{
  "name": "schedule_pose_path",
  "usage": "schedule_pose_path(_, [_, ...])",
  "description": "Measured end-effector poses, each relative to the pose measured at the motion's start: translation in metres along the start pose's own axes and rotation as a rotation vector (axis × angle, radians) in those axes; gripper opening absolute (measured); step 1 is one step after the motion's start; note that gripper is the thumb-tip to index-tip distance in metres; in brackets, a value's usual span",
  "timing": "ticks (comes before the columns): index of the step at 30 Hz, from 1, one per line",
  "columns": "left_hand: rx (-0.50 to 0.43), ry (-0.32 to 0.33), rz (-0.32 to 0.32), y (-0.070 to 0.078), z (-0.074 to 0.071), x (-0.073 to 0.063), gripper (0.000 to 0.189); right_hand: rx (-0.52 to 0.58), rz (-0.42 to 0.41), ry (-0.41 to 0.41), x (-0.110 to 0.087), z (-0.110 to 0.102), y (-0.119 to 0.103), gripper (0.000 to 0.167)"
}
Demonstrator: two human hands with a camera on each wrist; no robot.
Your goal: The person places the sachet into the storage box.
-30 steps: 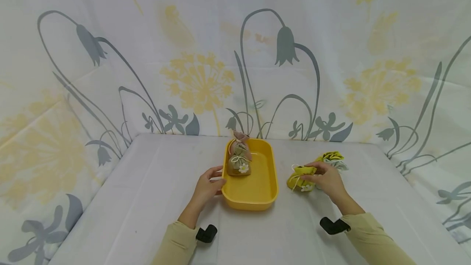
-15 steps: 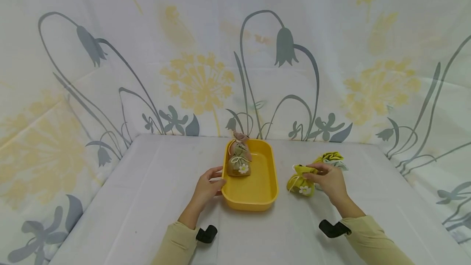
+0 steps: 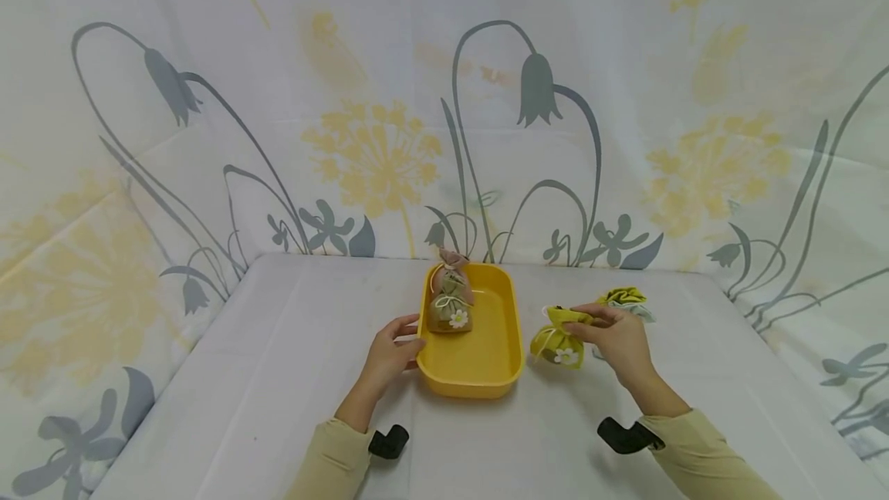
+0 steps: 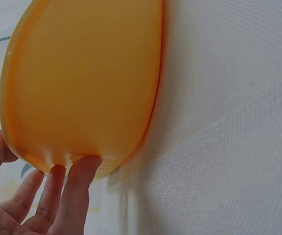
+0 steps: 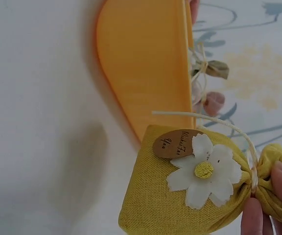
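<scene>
A yellow drawstring pouch [image 3: 558, 346] hangs from my right hand [image 3: 620, 342], whose thumb and fingers pinch its gathered neck. In the right wrist view the pouch [image 5: 155, 186] shows a white cloth flower, a brown oval tag and a pale cord, tilted with its base to the left. My left hand [image 3: 390, 349] grips the left wall of a yellow plastic tray [image 3: 486, 361], thumb at the rim and fingers against the outside. Inside the tray, along its left side, sit an olive-beige pouch [image 3: 447, 315] with a white flower and, behind it, a pink pouch [image 3: 464, 276].
Beyond my right hand lie another yellow pouch [image 3: 623, 295] and a pale grey-green one [image 3: 640, 312], partly hidden by the hand. A white cloth covers the table [image 3: 292, 376]. A flower-printed curtain [image 3: 389, 99] rises behind the table.
My right hand has lifted the yellow pouch slightly and brought it left, closer to the tray; its flower now faces more toward me. The left hand and tray stay in place.
</scene>
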State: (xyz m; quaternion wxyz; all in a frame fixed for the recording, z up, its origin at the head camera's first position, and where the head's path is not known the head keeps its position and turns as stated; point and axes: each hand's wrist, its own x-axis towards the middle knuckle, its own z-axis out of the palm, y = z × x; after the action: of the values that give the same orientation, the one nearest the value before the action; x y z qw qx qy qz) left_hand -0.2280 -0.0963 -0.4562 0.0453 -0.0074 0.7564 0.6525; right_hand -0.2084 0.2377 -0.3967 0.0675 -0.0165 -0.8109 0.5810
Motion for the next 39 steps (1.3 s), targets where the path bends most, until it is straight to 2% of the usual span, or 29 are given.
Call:
schedule_pose_path(16, [0.004, 0.002, -0.004, 0.0, 0.0, 0.001, 0.047, -0.022, -0.092, 0.014, -0.002, 0.015, -0.028, 0.032])
schedule_pose_path(25, [0.004, 0.005, -0.004, 0.0, 0.0, -0.001, 0.047, -0.039, -0.103, 0.006, 0.001, 0.016, -0.044, 0.036])
schedule_pose_path(33, [0.009, 0.012, -0.013, -0.001, 0.001, 0.0, 0.047, 0.052, -0.14, -0.007, 0.004, 0.03, -0.057, 0.026])
schedule_pose_path(39, [0.01, 0.012, -0.007, 0.0, 0.001, -0.001, 0.046, 0.058, -0.093, -0.038, 0.009, 0.043, -0.063, 0.029])
